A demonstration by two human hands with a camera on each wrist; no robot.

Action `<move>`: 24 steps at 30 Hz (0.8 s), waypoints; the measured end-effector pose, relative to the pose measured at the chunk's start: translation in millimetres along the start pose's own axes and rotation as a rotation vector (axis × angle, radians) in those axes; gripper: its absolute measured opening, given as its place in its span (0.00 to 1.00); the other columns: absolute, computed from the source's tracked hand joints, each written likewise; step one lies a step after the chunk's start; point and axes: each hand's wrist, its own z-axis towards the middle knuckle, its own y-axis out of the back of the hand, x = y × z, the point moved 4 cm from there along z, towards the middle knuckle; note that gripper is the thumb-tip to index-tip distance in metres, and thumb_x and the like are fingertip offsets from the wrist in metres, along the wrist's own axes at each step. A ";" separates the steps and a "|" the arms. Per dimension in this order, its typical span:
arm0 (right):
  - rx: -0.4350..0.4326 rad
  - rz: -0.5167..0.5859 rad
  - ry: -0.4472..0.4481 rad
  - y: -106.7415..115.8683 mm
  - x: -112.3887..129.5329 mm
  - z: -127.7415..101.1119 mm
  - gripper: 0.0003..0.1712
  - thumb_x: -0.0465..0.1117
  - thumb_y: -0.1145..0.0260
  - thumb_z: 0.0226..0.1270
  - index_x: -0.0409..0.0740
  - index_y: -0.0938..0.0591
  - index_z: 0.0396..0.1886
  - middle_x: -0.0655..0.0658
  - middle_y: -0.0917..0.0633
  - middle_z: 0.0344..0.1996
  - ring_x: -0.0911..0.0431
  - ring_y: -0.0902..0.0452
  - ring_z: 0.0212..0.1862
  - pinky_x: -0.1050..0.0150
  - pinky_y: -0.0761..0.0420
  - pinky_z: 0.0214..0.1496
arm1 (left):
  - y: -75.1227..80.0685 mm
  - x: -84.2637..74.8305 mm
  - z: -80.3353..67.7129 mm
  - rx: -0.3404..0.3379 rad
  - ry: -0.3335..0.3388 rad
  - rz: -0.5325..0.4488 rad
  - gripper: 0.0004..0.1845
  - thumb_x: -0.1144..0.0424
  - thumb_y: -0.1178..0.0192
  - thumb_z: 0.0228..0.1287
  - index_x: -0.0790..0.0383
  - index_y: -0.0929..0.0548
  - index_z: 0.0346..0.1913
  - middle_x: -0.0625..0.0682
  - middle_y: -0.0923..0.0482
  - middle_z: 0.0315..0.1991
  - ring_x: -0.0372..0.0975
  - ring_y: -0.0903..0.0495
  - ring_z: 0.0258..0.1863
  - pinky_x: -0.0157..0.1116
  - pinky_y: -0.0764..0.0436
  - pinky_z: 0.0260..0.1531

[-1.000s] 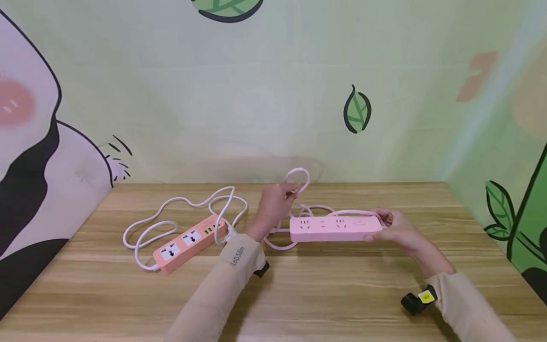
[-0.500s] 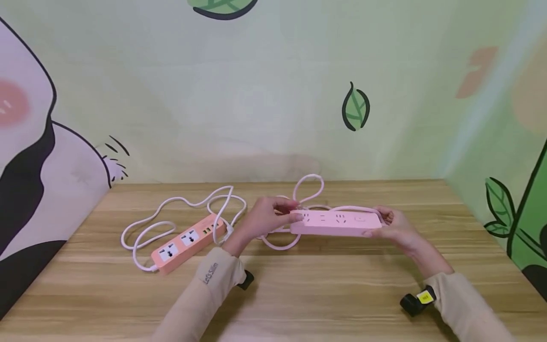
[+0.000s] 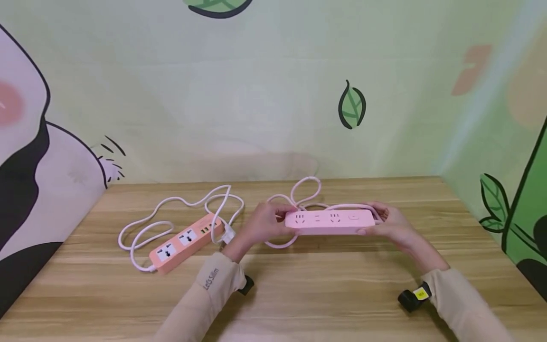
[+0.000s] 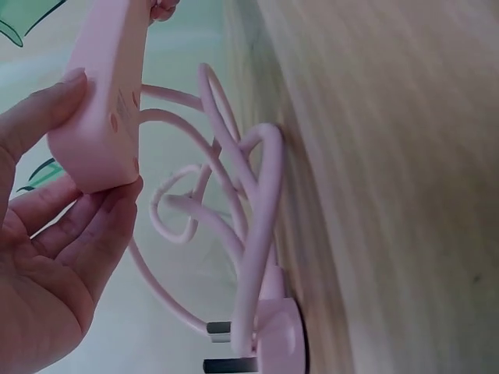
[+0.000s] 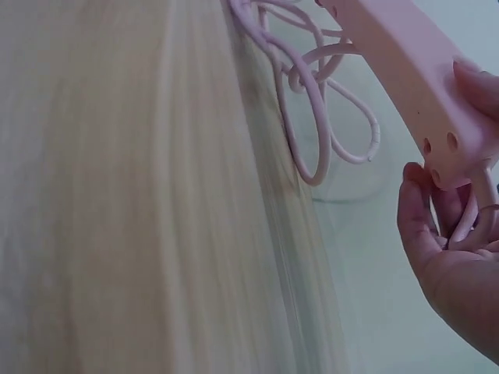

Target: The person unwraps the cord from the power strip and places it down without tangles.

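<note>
A pink power strip (image 3: 329, 223) is held level above the table, sockets up, between both hands. Its left end is pinched by my left hand (image 3: 267, 222), the thumb on the near side and the fingers behind and below, as the left wrist view shows. My right hand (image 3: 395, 227) grips the right end, where the pink cord (image 5: 483, 202) leaves the strip and bends back through the fingers. Loops of that cord (image 3: 314, 187) lie tangled behind the strip. In the left wrist view the pink plug (image 4: 281, 335) rests on the table, prongs showing.
To the left, an orange power strip (image 3: 188, 242) lies slanted on the wooden table (image 3: 307, 294). Its white cord (image 3: 160, 209) spreads in loops behind it, and its white plug (image 3: 228, 233) is beside my left wrist. A printed backdrop (image 3: 256, 95) stands behind the table.
My left hand has let go of the raised cord loop, come down and taken the strip's left end. The loop has dropped behind the strip. My right hand keeps its grip.
</note>
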 end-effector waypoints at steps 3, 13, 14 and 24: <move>0.010 -0.051 0.007 -0.3 0.9 1.0 0.46 0.35 0.25 0.42 0.30 0.36 0.62 0.31 0.33 0.60 0.51 0.36 0.57 0.75 0.35 0.53 | -1.8 1.6 0.3 -0.011 0.000 0.036 0.23 0.67 0.29 0.42 0.65 0.18 0.47 0.53 0.18 0.37 0.37 0.21 0.35 0.27 0.23 0.34; -0.053 -0.230 0.091 -2.5 4.6 4.3 0.44 0.39 0.24 0.42 0.31 0.33 0.60 0.31 0.30 0.58 0.37 0.35 0.59 0.54 0.31 0.58 | -5.0 6.8 3.0 -0.025 0.002 0.216 0.27 0.63 0.30 0.40 0.63 0.19 0.50 0.46 0.23 0.24 0.33 0.32 0.22 0.27 0.34 0.20; -0.073 -0.255 0.098 -2.2 4.8 4.4 0.43 0.40 0.23 0.41 0.31 0.31 0.58 0.31 0.29 0.57 0.37 0.35 0.59 0.50 0.34 0.59 | -4.8 6.4 3.4 -0.029 -0.004 0.232 0.27 0.62 0.30 0.40 0.63 0.19 0.50 0.45 0.24 0.23 0.33 0.32 0.22 0.27 0.35 0.20; -0.149 -0.376 0.046 -1.0 1.4 6.1 0.37 0.45 0.23 0.41 0.31 0.24 0.52 0.31 0.24 0.51 0.36 0.31 0.55 0.48 0.31 0.56 | -8.6 7.6 8.9 -0.055 -0.037 0.306 0.25 0.61 0.30 0.41 0.63 0.19 0.48 0.46 0.27 0.20 0.34 0.33 0.21 0.28 0.36 0.20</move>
